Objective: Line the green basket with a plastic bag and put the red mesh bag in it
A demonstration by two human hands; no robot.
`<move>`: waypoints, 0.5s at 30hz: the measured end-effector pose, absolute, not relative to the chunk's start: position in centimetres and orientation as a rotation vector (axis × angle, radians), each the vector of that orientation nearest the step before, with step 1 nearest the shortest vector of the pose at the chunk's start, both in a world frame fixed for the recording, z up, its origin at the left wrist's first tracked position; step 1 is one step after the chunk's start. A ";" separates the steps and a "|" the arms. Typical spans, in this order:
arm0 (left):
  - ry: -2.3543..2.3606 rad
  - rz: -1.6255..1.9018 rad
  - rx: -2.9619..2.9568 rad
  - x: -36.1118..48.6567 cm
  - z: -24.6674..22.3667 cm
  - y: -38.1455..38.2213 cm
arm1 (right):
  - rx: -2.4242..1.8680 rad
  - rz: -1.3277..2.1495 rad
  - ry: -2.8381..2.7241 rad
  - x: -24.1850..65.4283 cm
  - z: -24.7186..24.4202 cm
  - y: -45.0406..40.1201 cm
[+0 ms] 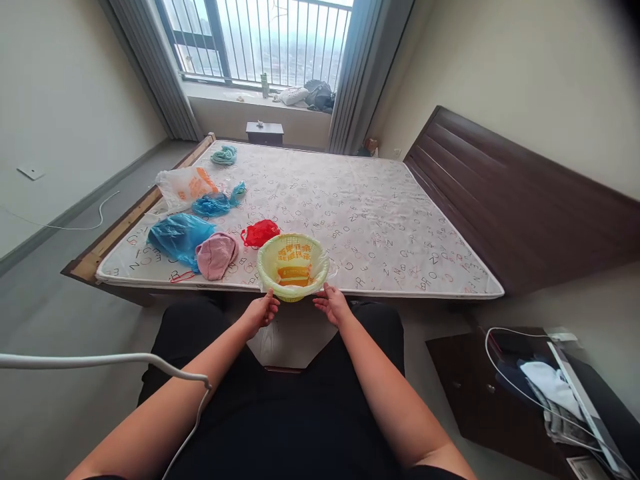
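1. The basket (293, 265) sits at the near edge of the bed (350, 213), straight in front of the person. It is a small, round, pale yellow-green basket, lined with a thin plastic bag (294, 259) printed in orange.
2. I judge the basket light and fairly stiff, likely plastic, so it should lift easily with little grip force.
3. The bag liner looks thin, soft and slippery; it would probably slide or crumple if pulled alone, and it may tear if tugged hard.
4. The best hold seems to be the rim on two opposite sides, pinching bag and rim together so the liner stays put.
5. The left hand (261, 311) is at the basket's lower left rim, fingers curled loosely and touching the bag edge there; whether it truly grips is hard to tell.
6. The right hand (331, 304) is at the lower right rim, fingers partly bent, touching the bag edge in the same way.
7. Both forearms reach forward from the lap, converging on the basket, wrists low and palms turned inward.
8. Other bags lie left of the basket: a red bag (260, 233), a pink bag (216, 255) and a blue bag (178, 235).
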State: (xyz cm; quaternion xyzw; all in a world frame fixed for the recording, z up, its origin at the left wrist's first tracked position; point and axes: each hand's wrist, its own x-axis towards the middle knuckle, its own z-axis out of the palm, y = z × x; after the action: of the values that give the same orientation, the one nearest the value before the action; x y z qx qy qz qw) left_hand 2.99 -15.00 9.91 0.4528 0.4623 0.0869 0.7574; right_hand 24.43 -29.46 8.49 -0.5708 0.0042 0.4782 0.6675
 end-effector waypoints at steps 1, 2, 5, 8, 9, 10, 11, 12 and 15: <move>0.989 0.215 0.894 3.1 9.7 -15.0 | -1.236 1.117 0.025 24.5 8.4 -29.3; 0.976 0.256 0.823 3.3 9.5 -14.9 | -1.195 1.146 0.029 24.6 8.3 -29.1; 0.896 0.381 0.681 3.6 9.3 -14.5 | -1.126 1.170 0.016 25.0 7.9 -28.9; 0.836 0.439 0.588 3.6 8.9 -13.8 | -1.077 1.143 0.012 25.2 7.5 -29.0; 0.827 0.446 0.559 3.6 8.7 -13.7 | -1.062 1.138 0.004 25.3 7.4 -29.0; 0.817 0.448 0.533 3.6 8.5 -13.5 | -1.053 1.135 -0.008 25.3 7.3 -29.0; 0.806 0.445 0.512 3.6 8.2 -13.4 | -1.051 1.133 -0.022 25.3 7.2 -29.0; 0.794 0.440 0.497 3.6 8.0 -13.4 | -1.055 1.132 -0.032 25.4 7.1 -29.0; 0.777 0.407 0.476 3.7 7.4 -13.3 | -1.089 1.129 -0.011 25.3 6.8 -28.8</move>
State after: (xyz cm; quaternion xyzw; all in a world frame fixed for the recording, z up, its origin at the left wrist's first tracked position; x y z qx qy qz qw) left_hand 3.68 -13.27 7.38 0.2284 0.3724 0.1952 0.8781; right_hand 25.31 -28.84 6.76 -0.4905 -0.0049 0.5084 0.7077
